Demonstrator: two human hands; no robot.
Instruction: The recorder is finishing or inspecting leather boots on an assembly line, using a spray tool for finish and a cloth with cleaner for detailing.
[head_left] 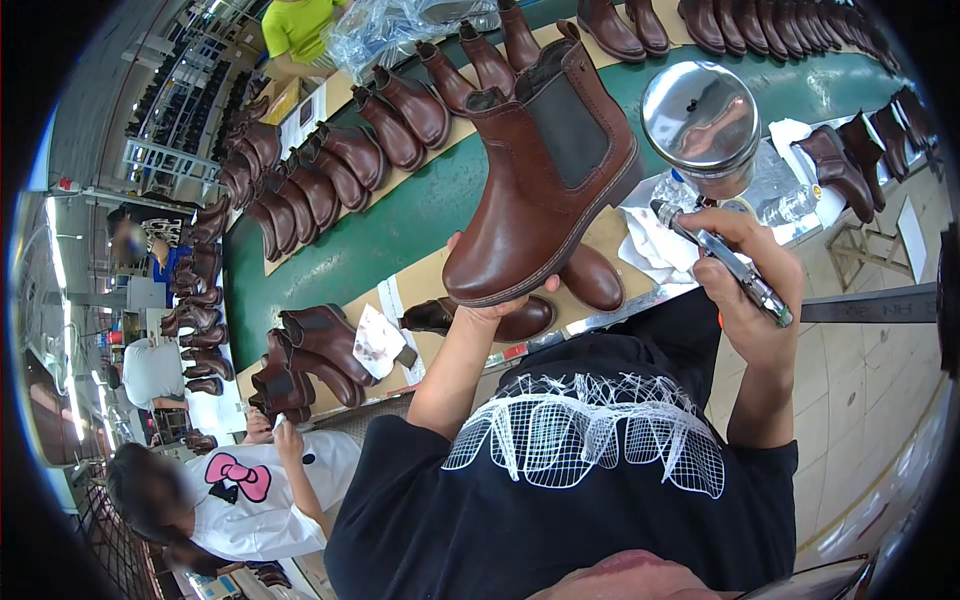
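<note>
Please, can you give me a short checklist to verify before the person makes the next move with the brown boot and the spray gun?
1. Left hand supports the brown boot from under the sole: ok, boot is lifted off the green belt.
2. Right hand has a full grip on the spray gun: ok.
3. Metal cup on the gun is closed: ok, lid looks seated.
4. Gun's tip points at the boot: cannot tell, tip is hard to see.
5. Other boots stay apart from the lifted one: ok, the nearest boot lies below on the board.
6. White cloth is within reach: ok, probably.
</note>
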